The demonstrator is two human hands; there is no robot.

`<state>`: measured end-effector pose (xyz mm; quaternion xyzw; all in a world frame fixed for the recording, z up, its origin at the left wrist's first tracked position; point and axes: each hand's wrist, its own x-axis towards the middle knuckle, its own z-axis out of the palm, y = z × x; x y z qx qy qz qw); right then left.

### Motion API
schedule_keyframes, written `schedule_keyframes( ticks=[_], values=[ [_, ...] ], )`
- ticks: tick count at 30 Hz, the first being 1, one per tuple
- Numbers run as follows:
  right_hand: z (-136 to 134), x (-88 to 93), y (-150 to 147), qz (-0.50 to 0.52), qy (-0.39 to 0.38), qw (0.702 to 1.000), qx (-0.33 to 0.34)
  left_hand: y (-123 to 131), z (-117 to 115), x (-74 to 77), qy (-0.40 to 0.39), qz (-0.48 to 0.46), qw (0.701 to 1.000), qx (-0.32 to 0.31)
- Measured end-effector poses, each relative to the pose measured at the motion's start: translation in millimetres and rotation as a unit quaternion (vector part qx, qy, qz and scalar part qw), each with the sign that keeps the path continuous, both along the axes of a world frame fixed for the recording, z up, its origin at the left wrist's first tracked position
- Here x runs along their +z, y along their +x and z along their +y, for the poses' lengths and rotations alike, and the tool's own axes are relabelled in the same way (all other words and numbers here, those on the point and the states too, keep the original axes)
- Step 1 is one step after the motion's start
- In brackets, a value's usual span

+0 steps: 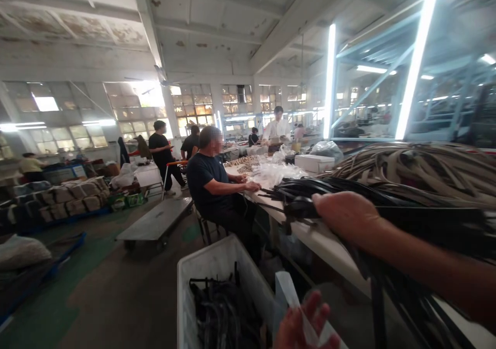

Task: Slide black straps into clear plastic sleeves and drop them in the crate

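My right hand (346, 216) reaches in from the right edge, closed on a bundle of black straps (313, 186) at the table's near side. More straps hang down over the edge below my arm. Low in the view, my left hand (304, 323) has a thin whitish strip (287, 288), perhaps plastic or paper, between its bent fingers. Part of that hand is cut off by the bottom edge. To its left stands a white plastic bin (185, 292) with black straps (222, 307) inside.
A seated co-worker (211, 178) in dark clothes works at the white table (325, 243). Beige straps (418, 171) are heaped at the right. Clear plastic bags (275, 169) and a white box (314, 163) lie farther back. A flat cart (157, 220) stands on the floor at left.
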<state>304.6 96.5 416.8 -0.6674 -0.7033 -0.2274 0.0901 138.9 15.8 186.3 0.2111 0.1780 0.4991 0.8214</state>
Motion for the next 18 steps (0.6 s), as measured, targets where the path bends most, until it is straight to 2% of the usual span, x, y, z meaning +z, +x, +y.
schedule_keyframes(
  ticks=[1,3,5,6,8,10,14,16,18],
  values=[
    [-6,-3.6,-22,-0.045,-0.013,0.997,0.055,6,5,9.9,0.011,-0.042,0.999,0.003],
    [-19,-17.9,-63,-0.077,-0.031,0.989,0.119,7,16,27.2,0.020,-0.107,0.993,0.036],
    [-29,-39.0,-92,-0.070,-0.059,0.983,0.160,-10,27,34.2,0.003,-0.129,0.987,0.100],
    [-33,-51.0,-102,-0.064,-0.078,0.979,0.176,-23,33,32.1,-0.012,-0.132,0.983,0.131],
    [-38,-76.3,-117,-0.056,-0.125,0.969,0.204,-55,43,17.1,-0.047,-0.131,0.974,0.176],
    [-43,-102.3,-128,-0.052,-0.181,0.956,0.224,-90,51,-7.2,-0.086,-0.128,0.963,0.222],
    [-61,-153.6,-142,-0.033,-0.284,0.925,0.248,-150,60,-53.0,-0.180,-0.095,0.900,0.385],
    [-75,-177.5,-142,-0.011,-0.311,0.918,0.245,-174,63,-65.9,-0.188,-0.067,0.873,0.444],
    [-90,-199.9,-133,0.021,-0.325,0.918,0.228,-192,68,-71.9,-0.172,-0.029,0.849,0.498]
  ],
)
